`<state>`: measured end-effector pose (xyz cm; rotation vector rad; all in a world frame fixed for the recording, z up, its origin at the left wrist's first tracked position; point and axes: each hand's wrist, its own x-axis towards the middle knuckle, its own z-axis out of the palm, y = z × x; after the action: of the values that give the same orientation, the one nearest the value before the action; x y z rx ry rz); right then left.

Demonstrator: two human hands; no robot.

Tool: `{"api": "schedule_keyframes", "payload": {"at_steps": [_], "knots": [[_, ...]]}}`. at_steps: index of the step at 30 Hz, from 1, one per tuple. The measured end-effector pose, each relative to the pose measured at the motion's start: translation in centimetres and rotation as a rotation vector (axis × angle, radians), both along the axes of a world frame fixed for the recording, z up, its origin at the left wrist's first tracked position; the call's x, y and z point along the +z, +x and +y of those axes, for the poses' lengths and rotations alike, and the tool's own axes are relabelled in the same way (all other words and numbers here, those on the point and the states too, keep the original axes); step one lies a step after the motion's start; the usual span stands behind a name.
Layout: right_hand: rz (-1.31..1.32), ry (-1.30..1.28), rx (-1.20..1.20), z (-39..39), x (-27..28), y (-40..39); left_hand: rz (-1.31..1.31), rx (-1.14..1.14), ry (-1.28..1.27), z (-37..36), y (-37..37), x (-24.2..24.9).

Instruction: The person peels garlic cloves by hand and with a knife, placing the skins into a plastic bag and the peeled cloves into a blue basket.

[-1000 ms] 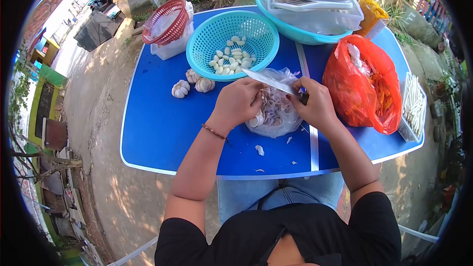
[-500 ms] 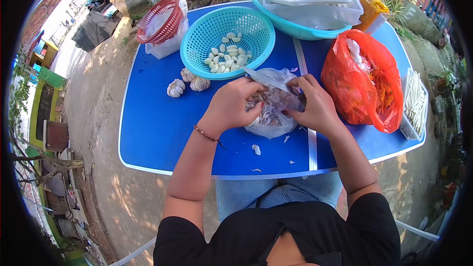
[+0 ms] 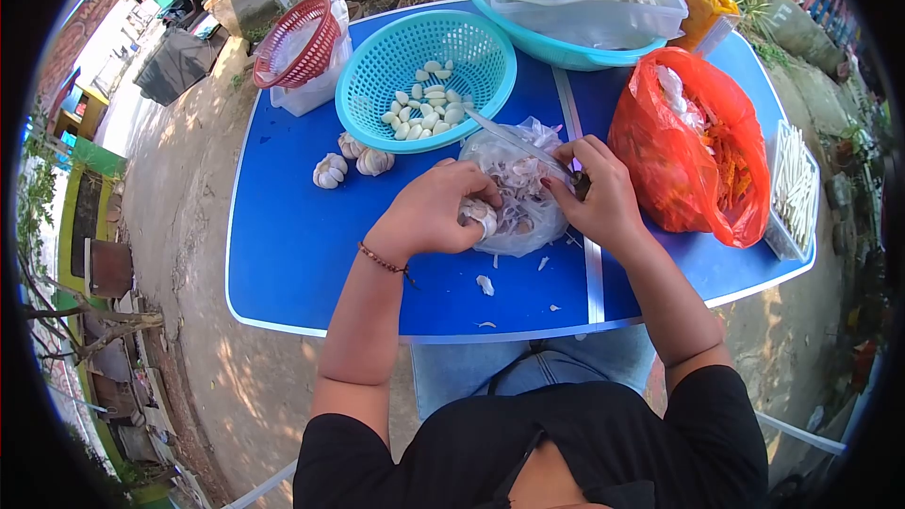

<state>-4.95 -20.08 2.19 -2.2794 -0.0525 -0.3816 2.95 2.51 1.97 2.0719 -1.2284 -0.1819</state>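
Note:
My left hand point(image 3: 436, 209) is closed around a garlic bulb point(image 3: 482, 215), at the left edge of a clear plastic bag point(image 3: 524, 243) full of papery garlic skins. My right hand point(image 3: 603, 196) grips a knife point(image 3: 528, 147), its blade slanting up and left over the bag toward the basket. Peeled garlic cloves point(image 3: 430, 120) lie in the turquoise basket point(image 3: 350, 85) just beyond. Left of my left hand sit three whole garlic bulbs point(image 3: 330, 171) on the blue table point(image 3: 292, 264).
A red plastic bag point(image 3: 650, 188) with orange-red contents stands at right, beside a container of white sticks point(image 3: 794, 190). At the back are a turquoise basin point(image 3: 584, 58) holding clear plastic boxes, and a red basket point(image 3: 325, 38). Skin scraps point(image 3: 485, 285) lie near the front edge.
My left hand has drawn slightly left and down, and the garlic bulb in it now shows. The knife blade is more fully visible above the bag. The view has shifted slightly.

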Motion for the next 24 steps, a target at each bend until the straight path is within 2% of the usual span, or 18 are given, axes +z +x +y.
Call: {"api": "schedule_keyframes", "payload": {"at_steps": [3, 6, 12, 15, 18, 21, 24], "knots": [[-0.116, 0.017, 0.035, 0.3, -0.3, 0.0, 0.042, 0.001, 0.025, 0.0, 0.0, 0.3], [-0.132, 0.026, 0.056, 0.6, -0.5, -0.1, 0.157, 0.015, -0.002, 0.1, 0.0, 0.6], [-0.151, 0.037, 0.092, 0.7, -0.3, -0.3, 0.219, 0.061, -0.121, 0.0, -0.1, 0.7], [-0.153, 0.006, 0.138, 0.5, -0.2, -0.3, 0.212, 0.102, -0.221, -0.2, -0.1, 0.5], [-0.174, -0.003, 0.179, 0.5, -0.4, -0.3, 0.033, 0.146, -0.289, -0.7, -0.5, 0.2], [-0.176, 0.018, 0.196, 0.7, -0.3, -0.4, 0.079, 0.178, -0.212, -1.2, -0.5, 0.2], [-0.161, 0.001, 0.272, 1.0, 0.7, -0.8, 0.281, 0.284, -0.293, -2.0, -0.7, -0.7]]}}
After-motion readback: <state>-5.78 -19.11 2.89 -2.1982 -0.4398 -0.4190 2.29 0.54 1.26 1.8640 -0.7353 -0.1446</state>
